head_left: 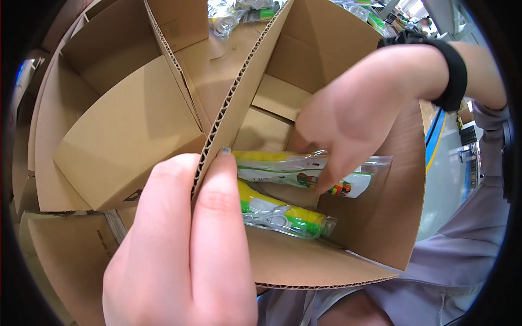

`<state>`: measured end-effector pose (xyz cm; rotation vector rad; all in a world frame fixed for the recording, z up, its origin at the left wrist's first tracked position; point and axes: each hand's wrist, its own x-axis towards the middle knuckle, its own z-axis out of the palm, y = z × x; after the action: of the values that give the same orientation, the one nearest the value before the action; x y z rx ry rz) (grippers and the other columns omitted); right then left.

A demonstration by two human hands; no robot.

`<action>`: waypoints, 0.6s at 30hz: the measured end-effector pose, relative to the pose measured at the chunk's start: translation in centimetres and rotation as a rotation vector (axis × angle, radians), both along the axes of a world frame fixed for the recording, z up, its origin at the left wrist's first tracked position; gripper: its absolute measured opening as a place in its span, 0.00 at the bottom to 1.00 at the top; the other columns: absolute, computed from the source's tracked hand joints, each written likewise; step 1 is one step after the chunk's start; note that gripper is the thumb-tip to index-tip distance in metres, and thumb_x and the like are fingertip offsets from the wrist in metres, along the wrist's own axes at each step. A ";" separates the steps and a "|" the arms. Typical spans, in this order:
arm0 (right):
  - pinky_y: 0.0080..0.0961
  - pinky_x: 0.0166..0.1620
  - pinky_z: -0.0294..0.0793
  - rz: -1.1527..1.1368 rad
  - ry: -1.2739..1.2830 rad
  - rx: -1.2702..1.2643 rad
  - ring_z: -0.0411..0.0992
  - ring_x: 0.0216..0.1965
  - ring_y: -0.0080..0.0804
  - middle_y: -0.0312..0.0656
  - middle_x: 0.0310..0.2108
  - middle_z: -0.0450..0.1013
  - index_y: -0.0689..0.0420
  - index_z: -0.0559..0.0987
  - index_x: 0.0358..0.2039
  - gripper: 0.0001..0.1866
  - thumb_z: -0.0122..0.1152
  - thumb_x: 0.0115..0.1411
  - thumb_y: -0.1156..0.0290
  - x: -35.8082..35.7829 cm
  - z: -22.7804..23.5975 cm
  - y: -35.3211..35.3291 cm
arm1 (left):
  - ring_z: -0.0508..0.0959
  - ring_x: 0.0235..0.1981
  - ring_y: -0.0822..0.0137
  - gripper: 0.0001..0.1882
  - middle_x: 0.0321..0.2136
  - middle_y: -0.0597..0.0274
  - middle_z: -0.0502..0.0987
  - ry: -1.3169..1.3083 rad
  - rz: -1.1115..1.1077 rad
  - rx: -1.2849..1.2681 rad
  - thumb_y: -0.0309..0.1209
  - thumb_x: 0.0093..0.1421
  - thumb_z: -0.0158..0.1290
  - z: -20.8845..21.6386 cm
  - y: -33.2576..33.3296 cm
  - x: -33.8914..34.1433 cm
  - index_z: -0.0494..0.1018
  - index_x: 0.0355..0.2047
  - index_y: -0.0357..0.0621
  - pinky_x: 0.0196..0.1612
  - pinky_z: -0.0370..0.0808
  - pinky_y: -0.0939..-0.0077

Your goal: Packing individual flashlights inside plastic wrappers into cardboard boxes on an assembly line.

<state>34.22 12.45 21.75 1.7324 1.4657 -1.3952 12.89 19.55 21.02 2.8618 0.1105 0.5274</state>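
Note:
An open cardboard box stands in front of me. My left hand grips the top edge of its left wall, with fingers on both sides of the cardboard. Reaching in from the right, my right hand pinches a clear plastic packet with white, yellow and green contents. My fingers hide part of that packet. Nearer to me in the box lies a second clear packet, holding something yellow and green with a white cable. Its left end is behind my left hand.
To the left is another open cardboard box with its flaps spread. More bagged items with white cables lie beyond on a brown surface. A black band circles my right wrist.

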 end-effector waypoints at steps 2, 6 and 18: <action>0.36 0.30 0.70 0.057 0.051 -0.128 0.71 0.27 0.53 0.58 0.21 0.72 0.73 0.73 0.29 0.23 0.56 0.59 0.59 0.7 0.2 0.2 | 0.77 0.37 0.49 0.27 0.38 0.45 0.72 -0.001 0.000 0.000 0.21 0.39 0.61 0.0 -0.2 -0.2 0.71 0.43 0.28 0.39 0.75 0.65; 0.33 0.30 0.70 0.229 0.163 0.033 0.69 0.26 0.51 0.57 0.24 0.74 0.71 0.75 0.25 0.23 0.57 0.59 0.59 0.5 -1.4 -0.8 | 0.77 0.37 0.49 0.27 0.38 0.45 0.72 0.004 0.005 -0.008 0.21 0.39 0.61 -0.1 -0.7 -0.7 0.71 0.44 0.28 0.39 0.75 0.65; 0.36 0.26 0.66 0.103 0.179 0.202 0.69 0.20 0.44 0.49 0.15 0.70 0.66 0.74 0.16 0.23 0.65 0.53 0.57 -1.5 -3.8 -6.2 | 0.77 0.37 0.49 0.28 0.39 0.45 0.71 0.020 0.011 -0.026 0.21 0.39 0.61 0.2 -3.9 -1.4 0.70 0.45 0.28 0.40 0.75 0.65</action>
<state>32.72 6.24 17.91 1.6567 1.8221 -1.4206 11.53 15.61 21.20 2.8428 0.1356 0.4954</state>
